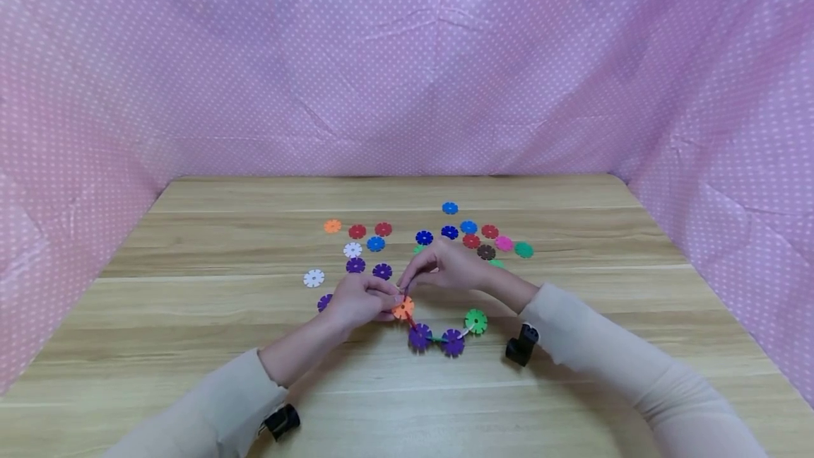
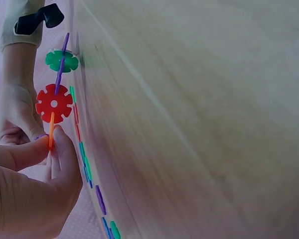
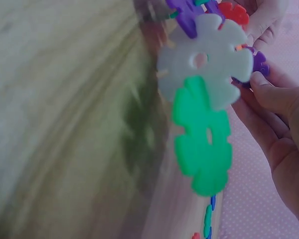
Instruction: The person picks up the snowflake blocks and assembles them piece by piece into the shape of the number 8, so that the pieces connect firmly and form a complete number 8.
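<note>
My left hand pinches an orange notched plastic disc between thumb and fingers; the left wrist view has it edge-on. From it runs a curved chain of interlocked discs: a red disc, a purple disc, a green disc, another purple disc, a white disc, and a light green disc at the end. My right hand pinches a purple disc at the orange disc's upper edge. Whether their slots are joined I cannot tell.
Loose discs lie flat beyond the hands on the wooden table. White discs and purple discs are at left; blue discs, a brown disc and a pink disc are at right. A pink dotted cloth surrounds the table.
</note>
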Tool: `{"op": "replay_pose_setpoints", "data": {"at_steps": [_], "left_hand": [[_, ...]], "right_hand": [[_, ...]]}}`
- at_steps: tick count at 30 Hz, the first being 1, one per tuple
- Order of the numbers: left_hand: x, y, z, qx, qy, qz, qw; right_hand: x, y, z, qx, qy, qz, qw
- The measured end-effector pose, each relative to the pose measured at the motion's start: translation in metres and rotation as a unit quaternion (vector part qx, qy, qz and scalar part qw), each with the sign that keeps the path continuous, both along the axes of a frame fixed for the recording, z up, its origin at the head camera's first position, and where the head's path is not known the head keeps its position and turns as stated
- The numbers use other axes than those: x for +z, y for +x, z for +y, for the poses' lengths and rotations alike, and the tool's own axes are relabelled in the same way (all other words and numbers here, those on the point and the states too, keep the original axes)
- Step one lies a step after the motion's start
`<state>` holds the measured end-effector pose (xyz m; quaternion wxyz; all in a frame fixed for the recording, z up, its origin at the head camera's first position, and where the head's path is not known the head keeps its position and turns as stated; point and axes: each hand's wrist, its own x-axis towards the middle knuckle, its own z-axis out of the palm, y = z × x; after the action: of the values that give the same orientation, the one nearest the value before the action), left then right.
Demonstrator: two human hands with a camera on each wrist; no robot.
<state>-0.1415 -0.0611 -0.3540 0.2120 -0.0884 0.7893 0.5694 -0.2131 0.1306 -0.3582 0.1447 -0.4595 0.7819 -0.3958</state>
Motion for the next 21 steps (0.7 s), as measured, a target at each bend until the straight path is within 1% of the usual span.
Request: {"op": "replay_pose_setpoints", "data": {"at_steps": [4, 7, 11, 14, 17, 21], "left_hand": [[-0.001, 0.0, 0.0, -0.001, 0.001, -0.005, 1.0], [-0.001, -0.001, -0.001, -0.003, 0.005, -0.006, 1.0], [0.001, 0.0, -0.001, -0.007, 0.004, -0.005, 1.0], [0.002, 0.0, -0.002, -0.009, -0.003, -0.006, 0.9999], [0.002, 0.0, -0.002, -0.009, -0.005, -0.006, 0.9999], [0.001, -0.001, -0.002, -0.006, -0.009, -0.004, 0.9999]], "right_hand": [[-0.001, 0.002, -0.001, -0.02, 0.013, 0.0, 0.9997], [-0.001, 0.002, 0.001, -0.026, 0.008, -0.005, 0.9996], [0.003, -0.001, 0.009, -0.037, -0.004, 0.0, 0.9993], [0.008, -0.006, 0.018, -0.055, -0.002, 0.005, 0.9985], [0.012, -0.011, 0.03, -0.086, 0.016, -0.001, 0.9962], [0.016, -0.016, 0.047, -0.126, 0.071, 0.021, 0.9893]]}}
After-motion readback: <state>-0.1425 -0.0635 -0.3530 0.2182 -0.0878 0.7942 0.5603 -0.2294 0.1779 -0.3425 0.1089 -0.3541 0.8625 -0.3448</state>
